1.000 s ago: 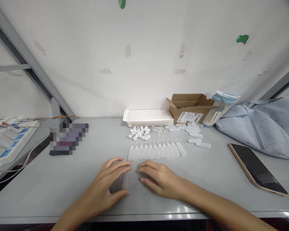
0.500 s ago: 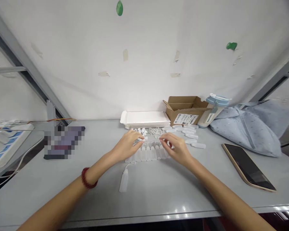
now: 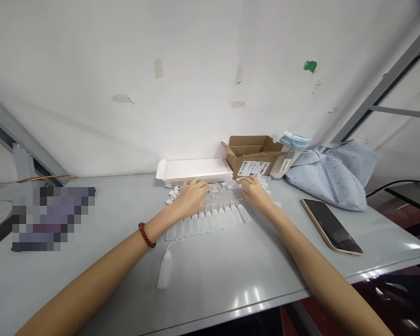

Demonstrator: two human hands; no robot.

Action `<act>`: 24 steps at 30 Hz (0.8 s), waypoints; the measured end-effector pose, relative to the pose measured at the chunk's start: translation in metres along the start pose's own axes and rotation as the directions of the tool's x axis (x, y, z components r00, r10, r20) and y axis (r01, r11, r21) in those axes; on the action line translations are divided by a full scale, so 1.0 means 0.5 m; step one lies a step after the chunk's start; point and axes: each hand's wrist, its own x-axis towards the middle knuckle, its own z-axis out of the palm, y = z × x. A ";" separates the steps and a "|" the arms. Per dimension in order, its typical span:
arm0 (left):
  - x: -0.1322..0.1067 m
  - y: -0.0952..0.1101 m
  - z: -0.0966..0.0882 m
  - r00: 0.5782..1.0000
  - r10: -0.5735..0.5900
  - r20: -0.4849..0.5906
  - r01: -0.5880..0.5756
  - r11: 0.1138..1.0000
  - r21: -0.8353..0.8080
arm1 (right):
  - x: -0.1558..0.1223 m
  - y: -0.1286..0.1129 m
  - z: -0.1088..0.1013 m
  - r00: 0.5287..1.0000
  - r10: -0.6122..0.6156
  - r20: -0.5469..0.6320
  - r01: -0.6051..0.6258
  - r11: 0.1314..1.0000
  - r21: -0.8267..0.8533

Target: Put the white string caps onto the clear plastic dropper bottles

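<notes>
Both my arms reach far over the grey table (image 3: pixel 231 284). My left hand (image 3: pixel 192 196), fingers curled, rests on the pile of small white caps (image 3: pixel 172 192) and thin white strings (image 3: pixel 215 190); what it pinches is hidden. My right hand (image 3: pixel 254 192) is curled over loose clear bottles (image 3: pixel 266 179) near the cardboard box (image 3: pixel 250 156). A row of several small white squeeze bottles (image 3: pixel 206 220) lies just in front of both hands. One single bottle (image 3: pixel 164 270) lies apart, nearer to me.
A stack of white trays (image 3: pixel 192 170) stands at the wall. A blue-lidded tumbler (image 3: pixel 289 149), a pale blue fabric bag (image 3: pixel 332 172) and a phone (image 3: pixel 331 225) lie to the right. A blurred dark item (image 3: pixel 52 214) sits at the left.
My hands left the single bottle near me and stretched out past the bottle row to the caps and loose bottles. My head has turned right.
</notes>
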 end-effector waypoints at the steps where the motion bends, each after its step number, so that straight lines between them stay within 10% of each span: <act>1: -0.003 -0.002 0.000 1.000 0.006 0.006 -0.006 1.000 0.007 | 0.000 0.001 0.001 1.000 -0.002 0.010 0.002 1.000 0.004; 24: -0.015 0.009 -0.007 0.997 0.011 0.076 -0.013 1.000 0.025 | -0.004 -0.006 0.020 0.995 0.082 0.056 -0.085 0.995 0.054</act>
